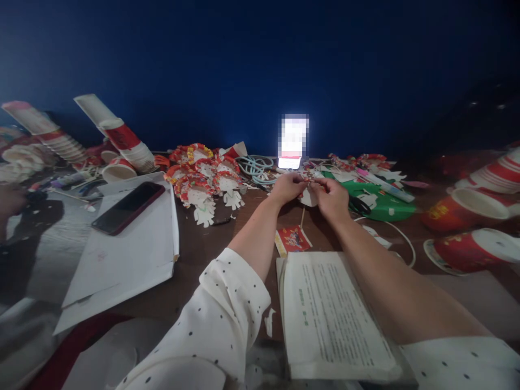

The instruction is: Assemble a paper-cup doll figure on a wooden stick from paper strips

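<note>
Near the back of the table, my left hand and my right hand are close together, fingers pinched. Between them is a small white paper piece with red bits at its top; its fine shape is too small to make out. Just in front of my hands lies a red printed paper piece with a thin stick at its top edge. To the left sits a pile of red-and-white paper cutouts, some with fringed white ends. A green sheet lies beside my right hand.
A lit screen stands behind my hands. An open book lies between my forearms. On the left, a dark phone rests on white paper, with stacked paper cups behind. More red cups are at the right. A person's hand shows far left.
</note>
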`<state>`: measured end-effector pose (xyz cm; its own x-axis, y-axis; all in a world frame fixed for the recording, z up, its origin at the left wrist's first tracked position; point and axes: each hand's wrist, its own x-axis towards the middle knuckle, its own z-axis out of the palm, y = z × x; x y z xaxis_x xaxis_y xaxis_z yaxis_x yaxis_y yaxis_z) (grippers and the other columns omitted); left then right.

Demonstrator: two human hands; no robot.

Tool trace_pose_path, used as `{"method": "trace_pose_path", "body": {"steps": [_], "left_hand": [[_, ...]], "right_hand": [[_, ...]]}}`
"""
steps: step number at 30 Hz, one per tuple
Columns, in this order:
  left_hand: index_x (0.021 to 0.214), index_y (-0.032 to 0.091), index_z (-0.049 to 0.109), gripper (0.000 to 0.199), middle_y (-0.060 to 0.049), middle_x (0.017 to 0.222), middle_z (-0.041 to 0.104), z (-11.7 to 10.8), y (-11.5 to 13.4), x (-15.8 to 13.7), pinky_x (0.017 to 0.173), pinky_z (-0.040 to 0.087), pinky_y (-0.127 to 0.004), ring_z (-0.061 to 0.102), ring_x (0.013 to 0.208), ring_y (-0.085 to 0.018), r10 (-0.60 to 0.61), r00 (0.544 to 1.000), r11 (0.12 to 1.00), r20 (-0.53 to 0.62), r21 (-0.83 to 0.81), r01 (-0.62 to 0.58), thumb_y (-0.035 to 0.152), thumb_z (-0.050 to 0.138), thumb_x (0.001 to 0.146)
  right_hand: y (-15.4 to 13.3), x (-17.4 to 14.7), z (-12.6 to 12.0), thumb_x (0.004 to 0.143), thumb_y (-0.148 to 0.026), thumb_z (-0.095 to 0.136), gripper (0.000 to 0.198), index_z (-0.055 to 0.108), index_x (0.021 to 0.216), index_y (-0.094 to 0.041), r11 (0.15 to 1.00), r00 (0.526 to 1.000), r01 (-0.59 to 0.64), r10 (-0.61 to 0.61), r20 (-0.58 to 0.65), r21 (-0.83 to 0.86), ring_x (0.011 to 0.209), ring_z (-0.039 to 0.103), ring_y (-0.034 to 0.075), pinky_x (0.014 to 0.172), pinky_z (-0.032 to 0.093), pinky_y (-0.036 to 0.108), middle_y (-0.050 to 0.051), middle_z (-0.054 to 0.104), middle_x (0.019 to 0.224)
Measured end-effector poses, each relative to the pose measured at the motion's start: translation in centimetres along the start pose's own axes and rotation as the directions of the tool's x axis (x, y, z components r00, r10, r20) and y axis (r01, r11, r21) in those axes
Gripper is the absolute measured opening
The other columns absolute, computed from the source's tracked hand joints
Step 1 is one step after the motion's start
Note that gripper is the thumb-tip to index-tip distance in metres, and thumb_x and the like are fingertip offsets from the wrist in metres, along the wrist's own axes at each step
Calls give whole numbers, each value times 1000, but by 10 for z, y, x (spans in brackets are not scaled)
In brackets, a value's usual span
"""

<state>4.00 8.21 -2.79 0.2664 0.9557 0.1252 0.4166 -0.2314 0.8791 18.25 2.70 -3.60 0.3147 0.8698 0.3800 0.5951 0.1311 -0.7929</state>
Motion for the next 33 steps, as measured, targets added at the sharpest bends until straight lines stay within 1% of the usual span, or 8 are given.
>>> {"method": "trace_pose_path", "body": {"steps": [3, 6, 9, 12, 16, 22, 27, 33], "left_hand": [[91, 14, 72, 13, -1, 70, 68, 2, -1, 0, 70, 52, -26, 62, 64, -12, 1, 999, 994, 40, -110, 3, 23, 66, 83], [99, 13, 71, 17, -1, 73, 69, 5, -2, 0, 67, 51, -24, 60, 60, -9, 44, 998, 976, 55, -216, -31, 17, 65, 83], [105, 15, 70, 22, 1, 71, 67, 6, -3, 0, 66, 51, -23, 58, 58, -8, 94, 995, 966, 43, -246, -81, 16, 65, 84], [107, 16, 70, 24, 1, 71, 67, 7, -5, 1, 68, 52, -24, 59, 59, -8, 129, 990, 964, 50, -242, -113, 19, 64, 84], [107, 15, 73, 27, -2, 81, 71, 8, -5, 1, 76, 53, -26, 63, 70, -11, 155, 985, 963, 76, -235, -134, 25, 69, 82], [109, 16, 74, 25, -5, 89, 75, 3, 0, -2, 78, 54, -27, 65, 72, -12, 112, 992, 982, 53, -160, -102, 26, 60, 90], [104, 16, 76, 23, -5, 90, 75, 0, 3, -3, 82, 53, -27, 67, 83, -16, 99, 995, 992, 30, -77, -97, 24, 62, 88], [100, 14, 77, 22, -5, 89, 75, -1, 3, -3, 82, 51, -27, 65, 81, -15, 100, 994, 993, 35, -61, -97, 23, 61, 87]], "right_hand": [[1, 0, 0, 80, -48, 65, 38, 77, 100, -18, 1000, 1000, -14, 14, -4, -5, 86, 69, 27, 82, 53, 41, 10, 77, 92], [1, 0, 0, 78, -50, 66, 39, 77, 97, -18, 999, 999, -30, 30, -14, 15, 82, 68, 26, 78, 53, 39, 9, 77, 88], [1, 0, 1, 77, -52, 66, 41, 77, 96, -18, 998, 998, -57, 57, -19, 41, 82, 69, 26, 77, 53, 39, 9, 77, 88], [2, 1, 1, 77, -52, 66, 42, 77, 97, -17, 996, 996, -88, 88, -18, 28, 84, 69, 27, 78, 53, 39, 10, 77, 89], [4, 3, 1, 78, -47, 64, 40, 77, 100, -16, 995, 994, -98, 98, -46, 9, 85, 69, 28, 81, 52, 41, 10, 77, 90], [3, 1, 2, 77, -50, 66, 40, 77, 97, -18, 997, 996, -74, 75, -45, 31, 83, 69, 27, 79, 53, 39, 9, 77, 89], [1, 0, 1, 78, -49, 65, 39, 77, 99, -18, 999, 998, -45, 46, -39, 21, 84, 68, 26, 79, 53, 39, 9, 77, 90], [2, 0, 1, 78, -49, 66, 38, 77, 97, -19, 999, 999, -39, 40, -37, 23, 86, 69, 27, 81, 53, 39, 9, 77, 90]]}}
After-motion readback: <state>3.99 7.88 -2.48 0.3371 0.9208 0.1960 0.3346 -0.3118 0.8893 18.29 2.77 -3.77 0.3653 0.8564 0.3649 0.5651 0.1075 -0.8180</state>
